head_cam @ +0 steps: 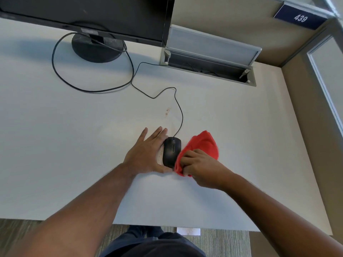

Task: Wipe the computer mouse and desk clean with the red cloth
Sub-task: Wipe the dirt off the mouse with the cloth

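A black wired computer mouse (171,150) lies on the white desk (74,127), near the middle. My left hand (146,154) rests flat against the mouse's left side, fingers spread, thumb by its rear end. My right hand (200,166) grips a bunched red cloth (202,145) and presses its edge against the mouse's right side. A reddish-brown stain (167,112) marks the desk beyond the mouse. Small specks show on the desk just left of the mouse, beside my left hand.
A black monitor (92,13) on a round base (96,48) stands at the back left. Black cables (92,89) loop across the desk to an open cable hatch (207,58) at the back. A partition wall (315,108) runs along the right. The desk's front edge is near my body.
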